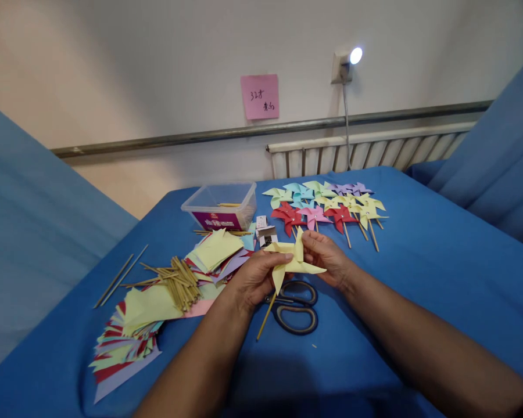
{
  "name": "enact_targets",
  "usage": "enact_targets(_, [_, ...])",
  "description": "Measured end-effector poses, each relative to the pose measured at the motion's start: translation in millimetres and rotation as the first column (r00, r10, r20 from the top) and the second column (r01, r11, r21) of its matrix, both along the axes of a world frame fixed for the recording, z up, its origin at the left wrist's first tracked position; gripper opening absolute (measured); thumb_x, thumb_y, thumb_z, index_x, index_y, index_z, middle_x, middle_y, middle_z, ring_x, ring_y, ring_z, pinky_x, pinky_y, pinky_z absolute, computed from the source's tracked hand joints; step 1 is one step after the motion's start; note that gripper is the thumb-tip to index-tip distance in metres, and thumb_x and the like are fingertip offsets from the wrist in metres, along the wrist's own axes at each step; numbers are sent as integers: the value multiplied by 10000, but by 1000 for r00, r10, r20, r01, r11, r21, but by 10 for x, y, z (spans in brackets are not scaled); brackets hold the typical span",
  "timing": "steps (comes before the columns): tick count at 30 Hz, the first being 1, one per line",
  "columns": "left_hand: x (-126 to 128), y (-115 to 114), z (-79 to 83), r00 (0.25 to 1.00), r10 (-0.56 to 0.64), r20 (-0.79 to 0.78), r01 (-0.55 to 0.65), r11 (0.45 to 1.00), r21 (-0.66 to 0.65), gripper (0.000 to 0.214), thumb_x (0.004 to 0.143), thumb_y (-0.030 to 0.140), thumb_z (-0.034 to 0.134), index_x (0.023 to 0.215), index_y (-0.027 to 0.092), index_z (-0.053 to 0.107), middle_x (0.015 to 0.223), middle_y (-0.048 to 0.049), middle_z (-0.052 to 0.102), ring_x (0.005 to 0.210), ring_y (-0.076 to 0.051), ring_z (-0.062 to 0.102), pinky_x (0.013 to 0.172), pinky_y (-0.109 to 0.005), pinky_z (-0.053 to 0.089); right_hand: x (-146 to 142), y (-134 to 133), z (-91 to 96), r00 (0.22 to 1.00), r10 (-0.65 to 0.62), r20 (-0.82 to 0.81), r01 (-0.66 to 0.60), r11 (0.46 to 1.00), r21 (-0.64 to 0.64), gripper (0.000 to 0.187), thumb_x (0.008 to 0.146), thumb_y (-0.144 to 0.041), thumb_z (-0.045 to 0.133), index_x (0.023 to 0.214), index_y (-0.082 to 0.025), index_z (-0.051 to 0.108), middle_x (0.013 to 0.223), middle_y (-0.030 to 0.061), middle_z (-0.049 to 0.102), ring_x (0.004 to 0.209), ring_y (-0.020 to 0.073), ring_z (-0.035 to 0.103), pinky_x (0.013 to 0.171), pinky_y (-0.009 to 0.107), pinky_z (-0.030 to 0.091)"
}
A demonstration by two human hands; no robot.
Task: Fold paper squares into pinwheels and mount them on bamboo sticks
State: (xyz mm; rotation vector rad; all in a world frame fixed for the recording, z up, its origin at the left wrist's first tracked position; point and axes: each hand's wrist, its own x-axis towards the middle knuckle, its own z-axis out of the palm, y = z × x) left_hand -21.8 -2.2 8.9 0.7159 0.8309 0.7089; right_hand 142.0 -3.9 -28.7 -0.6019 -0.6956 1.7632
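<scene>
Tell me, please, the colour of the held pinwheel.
Pale yellow; the pinwheel shows best in the head view.

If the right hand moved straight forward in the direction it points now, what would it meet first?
The right hand would meet the yellow pinwheel first; its fingers seem to touch it. Past that, the small open box looks roughly in line, but depth is unclear.

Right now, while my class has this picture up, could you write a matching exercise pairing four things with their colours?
Things:
1. Held pinwheel
2. Scissor handles
3. Wall note
4. Tablecloth

Colours:
A. Pink
B. Blue
C. Pale yellow
D. Near-black

Right pairs: 1-C, 2-D, 3-A, 4-B.
</scene>
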Motion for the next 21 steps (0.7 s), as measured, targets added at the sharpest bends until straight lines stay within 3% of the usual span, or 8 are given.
enact_targets(5, [6, -18, 21, 999, -34, 0, 34, 999, 14, 242, 634, 117, 778, 857, 64, 699, 700, -72, 689, 557, -129, 616, 545, -223, 505, 34, 22, 35, 998, 8, -56, -9, 1000, -5, 222, 738, -328, 774, 808, -171, 634, 535, -72, 492, 438, 38, 369, 430, 156, 318])
enact_targets(13, [12, -27, 7, 999, -29, -25, 30, 999, 31, 239, 615, 129, 792, 830, 64, 710, 695, -90, 692, 542, -135, 612, 553, -229, 502, 52, 73, 7, 996, -79, -35, 77, 996, -34, 234, 713, -302, 761, 704, -168, 570, 552, -65, 475, 448, 43, 371, 423, 166, 301])
enact_targets(16, [20, 5, 4, 995, 101, 5, -101, 993, 67, 246, 619, 114, 784, 850, 73, 707, 719, -80, 700, 572, -141, 620, 567, -236, 502, 47, 97, -26, 985, -166, 50, 171, 976, -133, 203, 742, -335, 705, 738, -165, 594, 590, -38, 525, 461, 58, 406, 414, 185, 306])
enact_targets(18, [17, 42, 8, 971, 237, 35, -240, 965, 103, 248, 623, 108, 779, 856, 83, 698, 716, -62, 698, 572, -136, 613, 561, -234, 495, 21, 76, -37, 975, -157, 157, 183, 969, -168, 158, 728, -287, 698, 773, -161, 614, 621, -18, 576, 455, 59, 422, 391, 186, 278])
enact_targets(21, [0, 91, 27, 920, 384, 80, -392, 910, 136, 266, 617, 99, 779, 864, 101, 680, 725, -48, 698, 593, -140, 622, 591, -240, 501, -64, -27, -26, 964, 82, 254, -45, 988, -146, 194, 708, -257, 721, 849, -160, 629, 755, 32, 679, 465, 57, 474, 382, 178, 267])
